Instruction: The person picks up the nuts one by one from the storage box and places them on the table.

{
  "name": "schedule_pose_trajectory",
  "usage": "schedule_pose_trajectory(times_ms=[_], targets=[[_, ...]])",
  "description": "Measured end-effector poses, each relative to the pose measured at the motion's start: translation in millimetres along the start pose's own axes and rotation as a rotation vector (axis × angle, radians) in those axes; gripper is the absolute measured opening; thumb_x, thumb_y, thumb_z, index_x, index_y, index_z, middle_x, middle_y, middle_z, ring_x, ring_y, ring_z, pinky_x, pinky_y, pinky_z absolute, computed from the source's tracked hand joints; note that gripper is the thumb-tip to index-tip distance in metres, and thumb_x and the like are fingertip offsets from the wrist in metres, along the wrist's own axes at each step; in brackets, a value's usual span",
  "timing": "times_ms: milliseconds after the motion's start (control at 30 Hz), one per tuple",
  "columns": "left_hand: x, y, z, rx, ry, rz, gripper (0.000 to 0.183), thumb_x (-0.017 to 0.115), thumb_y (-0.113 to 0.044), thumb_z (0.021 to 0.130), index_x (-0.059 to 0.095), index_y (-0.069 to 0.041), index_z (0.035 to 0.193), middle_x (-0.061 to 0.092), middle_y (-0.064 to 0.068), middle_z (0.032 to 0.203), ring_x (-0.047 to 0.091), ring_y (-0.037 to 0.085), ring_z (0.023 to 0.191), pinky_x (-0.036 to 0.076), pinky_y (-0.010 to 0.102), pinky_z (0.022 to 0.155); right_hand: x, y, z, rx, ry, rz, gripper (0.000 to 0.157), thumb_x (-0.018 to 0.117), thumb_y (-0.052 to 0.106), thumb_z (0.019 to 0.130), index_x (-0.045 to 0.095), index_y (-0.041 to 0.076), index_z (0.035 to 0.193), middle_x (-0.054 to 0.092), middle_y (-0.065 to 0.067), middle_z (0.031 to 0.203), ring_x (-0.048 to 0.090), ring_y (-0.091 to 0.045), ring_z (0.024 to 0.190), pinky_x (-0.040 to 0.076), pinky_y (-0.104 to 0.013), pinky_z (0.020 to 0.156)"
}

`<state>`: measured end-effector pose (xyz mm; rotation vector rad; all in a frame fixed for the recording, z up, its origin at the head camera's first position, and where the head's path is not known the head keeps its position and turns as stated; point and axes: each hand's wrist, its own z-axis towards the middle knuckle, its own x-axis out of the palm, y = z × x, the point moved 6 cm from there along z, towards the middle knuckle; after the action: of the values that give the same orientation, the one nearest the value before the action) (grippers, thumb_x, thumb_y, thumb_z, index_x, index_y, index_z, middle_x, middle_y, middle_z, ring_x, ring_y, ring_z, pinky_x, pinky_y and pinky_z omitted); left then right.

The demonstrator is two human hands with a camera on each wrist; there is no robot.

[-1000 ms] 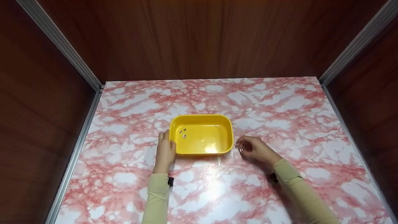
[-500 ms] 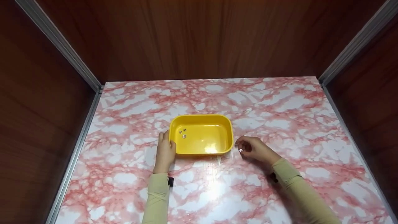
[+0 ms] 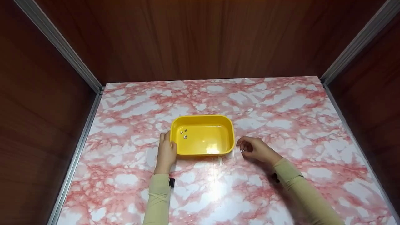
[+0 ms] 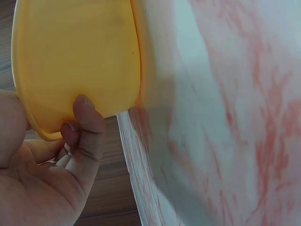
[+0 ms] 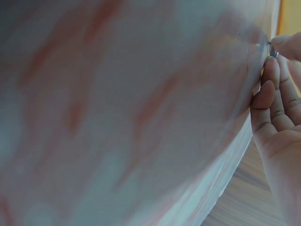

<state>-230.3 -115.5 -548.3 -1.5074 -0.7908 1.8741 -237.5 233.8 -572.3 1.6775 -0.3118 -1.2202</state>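
A yellow plastic tub [image 3: 203,151] stands on the table, and my left hand [image 3: 165,156] grips its left wall. In the left wrist view, curled fingers press the tub's side [image 4: 80,52] while the thumb is partly cut off at the frame edge. Several small shiny silvery pieces [image 3: 185,137] lie together inside the tub, near its left end. Just right of the tub, my right hand [image 3: 259,150] pinches a similar small shiny metal piece [image 3: 242,151] between thumb and fingertip. The right wrist view shows that piece [image 5: 273,51] too small to tell its exact kind.
The tabletop [image 3: 131,187] has a red-and-white marbled pattern with a bright glare in front of the tub. Dark wood-look panels [image 3: 200,40] enclose the back and both sides, with metal rails [image 3: 78,62] along the corners.
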Motion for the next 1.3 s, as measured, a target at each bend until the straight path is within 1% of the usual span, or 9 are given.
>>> schedule_pose_trajectory(times_ms=[200,400,500,700,733,933,1067,1233,1300], targets=[[0.4,0.2,0.5,0.001,-0.005,-0.001,0.043,0.05,0.002,0.091,0.047,0.006,0.134,0.044,0.017,0.116,0.051,0.027,0.1,0.044,0.039,0.095,-0.9,17,-1,-0.002,0.006,0.01,0.032,0.066,-0.012,0.08,0.059,-0.006,0.111,0.061,-0.025,0.09,0.055,-0.041,0.08,0.046,-0.052,0.068],[1.2,1.0,0.6,-0.026,0.003,0.007,0.044,0.05,0.001,0.092,0.046,0.006,0.135,0.044,0.016,0.116,0.052,0.028,0.098,0.044,0.038,0.095,-5.7,41,-4,-0.011,0.021,0.025,0.031,0.065,-0.013,0.08,0.058,-0.008,0.11,0.059,-0.027,0.09,0.055,-0.043,0.081,0.047,-0.05,0.069],[1.3,1.3,0.6,-0.032,0.005,0.015,0.044,0.05,0.001,0.092,0.045,0.006,0.136,0.044,0.016,0.117,0.053,0.028,0.099,0.044,0.039,0.095,-4.6,36,-4,-0.021,0.013,0.026,0.032,0.066,-0.013,0.079,0.059,-0.008,0.11,0.06,-0.026,0.09,0.055,-0.042,0.08,0.047,-0.049,0.069],[0.3,1.2,0.3,-0.033,0.01,0.019,0.045,0.05,0.0,0.092,0.045,0.006,0.136,0.043,0.017,0.118,0.053,0.029,0.1,0.044,0.039,0.096,-1.2,5,-1,0.003,0.004,-0.004,0.034,0.071,-0.006,0.079,0.062,0.003,0.111,0.063,-0.011,0.091,0.057,-0.027,0.08,0.05,-0.034,0.068],[0.2,0.8,0.3,-0.026,0.009,0.017,0.044,0.05,0.0,0.092,0.045,0.006,0.136,0.043,0.017,0.118,0.053,0.029,0.099,0.045,0.039,0.095,-1.8,6,-2,0.003,0.006,-0.001,0.034,0.071,-0.006,0.079,0.061,0.003,0.111,0.063,-0.012,0.092,0.057,-0.027,0.08,0.05,-0.035,0.068],[-0.9,-1.2,-0.7,0.024,-0.018,0.006,0.043,0.051,0.004,0.09,0.047,0.006,0.133,0.044,0.017,0.115,0.053,0.028,0.094,0.047,0.039,0.087,-8.9,37,-6,-0.028,0.008,0.058,0.035,0.067,-0.014,0.078,0.057,-0.01,0.112,0.061,-0.027,0.095,0.057,-0.043,0.085,0.047,-0.054,0.071],[-1.1,-1.6,-1.0,0.023,-0.017,0.001,0.043,0.051,0.003,0.091,0.047,0.006,0.133,0.044,0.017,0.115,0.053,0.028,0.095,0.047,0.04,0.088,-12.3,27,-7,-0.033,-0.015,0.071,0.038,0.068,-0.014,0.078,0.057,-0.009,0.113,0.062,-0.025,0.098,0.058,-0.041,0.087,0.049,-0.05,0.073],[-0.5,-1.2,-0.6,0.009,-0.004,0.002,0.043,0.05,0.002,0.091,0.046,0.006,0.134,0.044,0.017,0.117,0.053,0.028,0.096,0.047,0.04,0.089,-17.0,8,-8,-0.036,-0.028,0.082,0.039,0.07,-0.01,0.078,0.058,-0.004,0.115,0.063,-0.018,0.101,0.059,-0.033,0.089,0.051,-0.038,0.075],[-0.3,-0.8,-0.4,0.004,-0.001,0.003,0.043,0.05,0.002,0.092,0.046,0.006,0.135,0.044,0.017,0.117,0.053,0.028,0.095,0.047,0.039,0.089,-19.3,5,-9,-0.039,-0.028,0.085,0.038,0.07,-0.008,0.079,0.058,-0.003,0.114,0.063,-0.017,0.102,0.06,-0.032,0.09,0.051,-0.039,0.076]])
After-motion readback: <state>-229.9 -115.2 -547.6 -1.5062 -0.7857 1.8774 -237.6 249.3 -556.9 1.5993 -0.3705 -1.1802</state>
